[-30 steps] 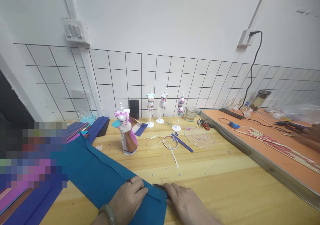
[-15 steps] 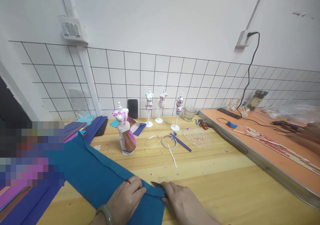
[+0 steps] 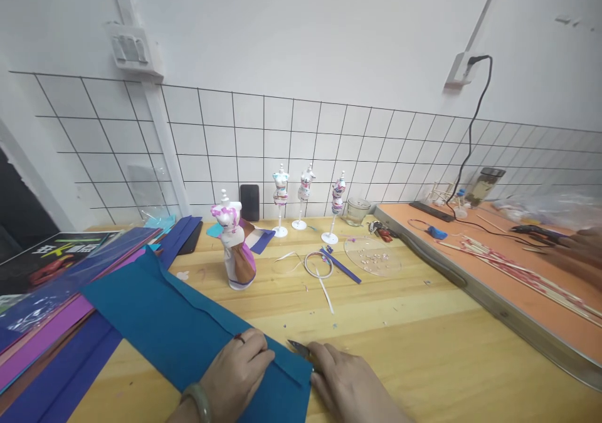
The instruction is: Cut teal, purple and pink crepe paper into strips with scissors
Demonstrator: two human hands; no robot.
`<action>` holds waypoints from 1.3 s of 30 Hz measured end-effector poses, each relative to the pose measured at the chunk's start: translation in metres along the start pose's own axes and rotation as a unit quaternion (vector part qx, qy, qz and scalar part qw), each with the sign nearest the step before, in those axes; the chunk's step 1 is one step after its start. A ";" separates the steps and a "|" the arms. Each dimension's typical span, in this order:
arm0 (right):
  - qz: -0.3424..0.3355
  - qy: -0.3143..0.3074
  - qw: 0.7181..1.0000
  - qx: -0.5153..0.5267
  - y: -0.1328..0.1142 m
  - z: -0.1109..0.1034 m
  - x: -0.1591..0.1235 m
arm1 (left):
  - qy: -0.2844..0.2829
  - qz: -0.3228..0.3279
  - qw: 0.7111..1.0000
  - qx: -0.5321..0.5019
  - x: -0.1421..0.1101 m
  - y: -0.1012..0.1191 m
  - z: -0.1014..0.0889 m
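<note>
A wide teal sheet (image 3: 188, 341), of paper or fabric, lies slantwise on the wooden table, a narrow strip along its far edge folded or partly cut. My left hand (image 3: 242, 370), with a ring and a bangle, is closed with its fingertips pressing that strip down. At the sheet's right corner, my right hand (image 3: 341, 373) is closed around a tool with a dark pointed blade (image 3: 297, 348) aimed left; its handle is hidden in the fingers. The blade lies just beyond the sheet's edge. Behind stands a small dress-form figure (image 3: 232, 241) clad in brown, white and purple.
Coloured sheets (image 3: 47, 348) are stacked at left. Three small mannequins on stands (image 3: 281, 200), a phone (image 3: 249, 202) and a glass (image 3: 357, 212) stand at the back. A tape roll (image 3: 318, 265) lies mid-table. On the orange table (image 3: 480, 272) at right are sticks and another person's blurred hand.
My right hand has shifted slightly right and the blade has drawn away from the strip. The strip's right end now lies flatter. My left hand stays in place.
</note>
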State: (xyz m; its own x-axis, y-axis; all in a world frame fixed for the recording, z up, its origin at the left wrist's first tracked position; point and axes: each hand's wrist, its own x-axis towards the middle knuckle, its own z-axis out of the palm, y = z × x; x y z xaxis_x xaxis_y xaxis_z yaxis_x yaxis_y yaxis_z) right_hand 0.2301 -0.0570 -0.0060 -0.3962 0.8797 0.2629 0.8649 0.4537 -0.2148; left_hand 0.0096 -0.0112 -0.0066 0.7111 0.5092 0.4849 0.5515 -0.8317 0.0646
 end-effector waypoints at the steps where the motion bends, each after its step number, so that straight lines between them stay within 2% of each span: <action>1: 0.010 -0.026 1.000 0.003 -0.002 -0.002 0.002 | 0.001 -0.001 1.000 -0.003 0.000 0.000 0.000; 3: 0.026 -0.087 0.996 0.010 -0.006 -0.008 0.007 | 0.007 -0.005 1.000 -0.006 0.001 0.001 -0.002; 5: 0.033 -0.103 0.994 0.010 -0.009 -0.012 0.011 | 0.016 -0.006 1.000 -0.004 0.001 0.002 -0.003; 20: 0.020 -0.082 0.996 -0.011 -0.005 0.007 0.015 | 0.019 0.008 1.000 -0.003 0.000 0.001 -0.004; 35: 0.013 -0.099 0.995 -0.010 -0.008 0.000 0.017 | 0.048 0.018 0.998 0.021 0.002 0.001 -0.003; 39: 0.013 -0.114 0.993 -0.008 -0.009 -0.002 0.018 | 0.041 0.019 0.999 0.012 0.002 0.001 -0.002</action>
State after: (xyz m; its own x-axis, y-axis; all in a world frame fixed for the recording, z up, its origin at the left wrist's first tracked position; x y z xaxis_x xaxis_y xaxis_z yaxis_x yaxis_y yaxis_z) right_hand 0.2161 -0.0459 0.0025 -0.4310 0.9016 0.0381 0.8799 0.4292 -0.2038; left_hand 0.0103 -0.0114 -0.0042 0.6944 0.4571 0.5557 0.5361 -0.8438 0.0243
